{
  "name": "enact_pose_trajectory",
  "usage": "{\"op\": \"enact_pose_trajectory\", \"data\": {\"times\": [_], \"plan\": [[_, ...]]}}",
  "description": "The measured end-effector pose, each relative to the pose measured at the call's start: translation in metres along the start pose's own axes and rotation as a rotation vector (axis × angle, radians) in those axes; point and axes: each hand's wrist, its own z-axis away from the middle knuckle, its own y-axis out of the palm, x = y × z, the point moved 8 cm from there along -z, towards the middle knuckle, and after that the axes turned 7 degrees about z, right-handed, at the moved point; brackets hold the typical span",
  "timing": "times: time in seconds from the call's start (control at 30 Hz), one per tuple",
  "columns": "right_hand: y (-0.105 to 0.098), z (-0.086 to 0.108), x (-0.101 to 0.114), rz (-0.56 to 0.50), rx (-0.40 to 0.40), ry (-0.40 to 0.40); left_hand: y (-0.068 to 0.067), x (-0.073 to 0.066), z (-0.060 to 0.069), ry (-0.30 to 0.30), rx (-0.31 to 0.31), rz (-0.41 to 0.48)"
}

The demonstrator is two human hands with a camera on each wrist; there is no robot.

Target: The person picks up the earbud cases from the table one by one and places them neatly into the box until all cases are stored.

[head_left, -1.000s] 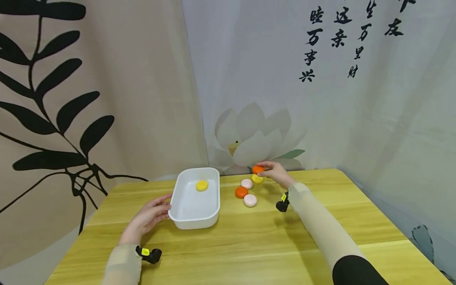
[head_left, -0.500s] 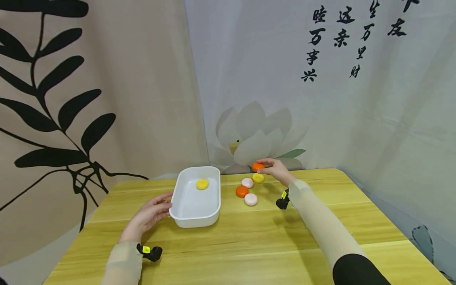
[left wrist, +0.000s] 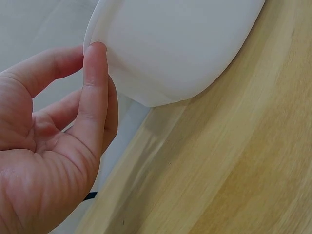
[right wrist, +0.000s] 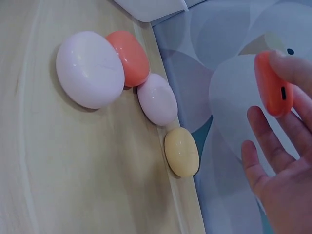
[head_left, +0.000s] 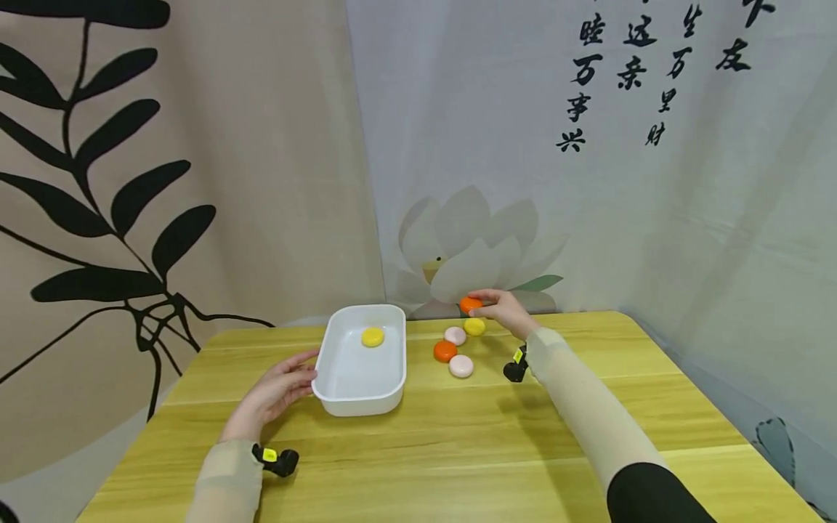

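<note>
My left hand (head_left: 281,392) pinches the left rim of a white tray (head_left: 360,385); in the left wrist view its thumb and fingers (left wrist: 95,63) grip the tray's edge. A yellow disc (head_left: 373,336) lies in the tray near its far end. My right hand (head_left: 506,312) holds an orange disc (head_left: 470,305) between thumb and fingers, raised above the table's back edge. Below it on the table stand a yellow disc (head_left: 474,327), a small pink disc (head_left: 455,335), an orange disc (head_left: 445,351) and a pink disc (head_left: 461,366). A dark slot shows on the held disc (right wrist: 273,85).
The wooden table (head_left: 392,465) runs up to a hanging cloth (head_left: 275,181) printed with a plant, a lotus and black characters. The discs on the table lie to the right of the tray.
My right hand, with the orange disc, has shifted slightly left and lifted a little from the yellow disc. The left hand keeps its grip on the tray.
</note>
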Motion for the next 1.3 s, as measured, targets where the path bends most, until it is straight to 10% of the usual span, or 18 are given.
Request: {"op": "enact_pose_trajectory", "data": {"times": [1.3], "plan": [[0.006, -0.003, 0.042, 0.005, 0.054, -0.032, 0.0, 0.0, 0.0, 0.012, -0.012, 0.004]]}}
